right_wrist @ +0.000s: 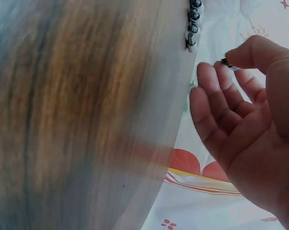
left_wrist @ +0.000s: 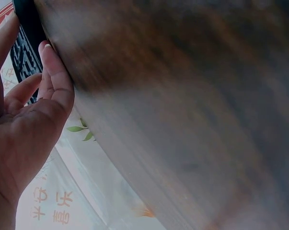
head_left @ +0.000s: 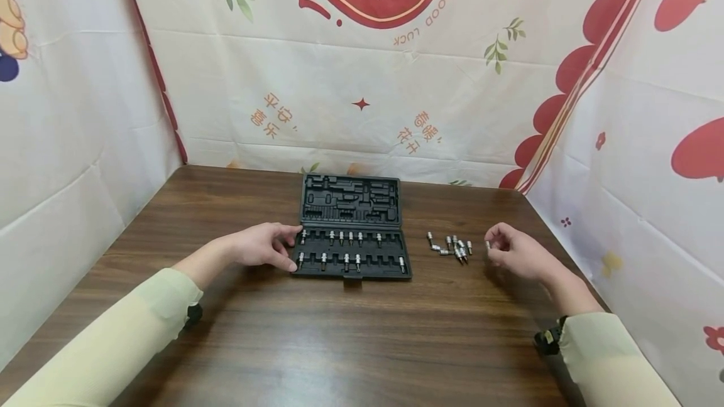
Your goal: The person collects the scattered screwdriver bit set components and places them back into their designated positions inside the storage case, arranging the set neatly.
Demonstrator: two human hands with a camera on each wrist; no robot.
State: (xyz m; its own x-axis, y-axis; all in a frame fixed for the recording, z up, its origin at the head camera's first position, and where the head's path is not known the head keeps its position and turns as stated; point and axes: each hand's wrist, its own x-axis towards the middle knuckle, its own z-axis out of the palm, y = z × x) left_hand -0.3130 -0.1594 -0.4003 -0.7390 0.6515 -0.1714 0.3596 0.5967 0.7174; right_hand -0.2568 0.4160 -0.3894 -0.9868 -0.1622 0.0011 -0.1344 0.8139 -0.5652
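Note:
On the table lies a black socket case (head_left: 352,226), its lid folded back and two rows of silver bit sockets (head_left: 346,261) standing in its slots. My left hand (head_left: 261,246) rests at the case's left side, thumb and index finger touching its edge. In the left wrist view, the fingers (left_wrist: 55,76) look mostly straight against the black case edge (left_wrist: 31,21). To the right of a loose group of bit sockets (head_left: 455,245), my right hand (head_left: 515,254) pinches one small bit socket (right_wrist: 225,62) between thumb and fingertips; most of it is hidden.
Both hands are over a brown wooden table (head_left: 362,344). A printed white cloth (head_left: 339,68) hangs behind it, with more cloth at the left and right sides. The moulded lid (head_left: 351,200) lies toward the back cloth.

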